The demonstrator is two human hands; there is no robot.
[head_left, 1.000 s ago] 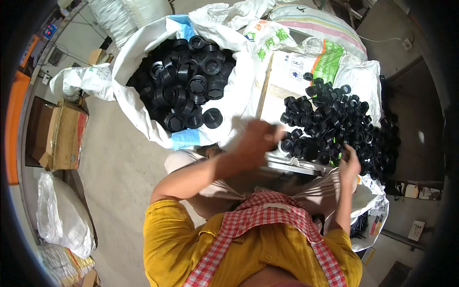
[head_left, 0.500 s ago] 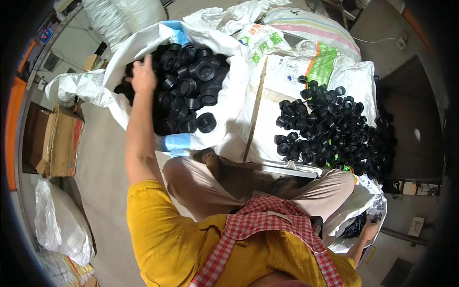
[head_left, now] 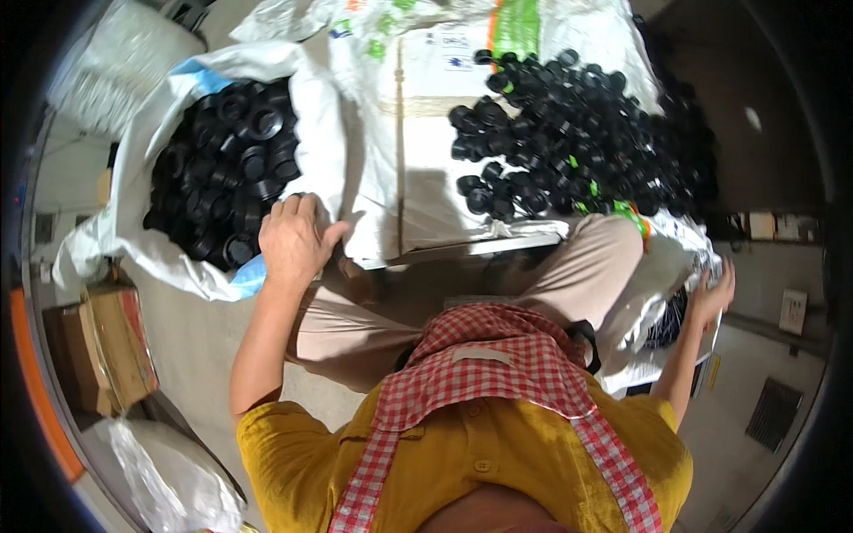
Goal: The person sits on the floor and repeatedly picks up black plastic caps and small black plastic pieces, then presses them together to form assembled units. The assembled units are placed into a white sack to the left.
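While the person sits with knees drawn up under a low board, the left hand [head_left: 293,238] rests at the near edge of the white sack [head_left: 306,115], its fingers curled over the rim where the sack meets a fold of blue liner [head_left: 249,277]. Whether anything lies under the palm cannot be told; the hand looks loosely bent, not clenched. Inside the sack sits a deep heap of black round caps [head_left: 227,173], just beyond the fingertips. To the right, a second heap of the same black caps [head_left: 577,133] spreads over the printed white sheet [head_left: 426,160] that covers the board, a few of them showing small green flecks. The right hand [head_left: 713,293] hangs low at the person's right side, fingers spread and open, holding nothing visible, near a crumpled white bag [head_left: 653,293] beside the thigh. A cardboard box [head_left: 111,346] stands on the floor at the left.

Judged from this arrangement, the step in hand is a reach at the sack's mouth, between one handful and another. A next move would call for the left hand to go past the rim and close on loose caps without dragging the slack sack wall along.
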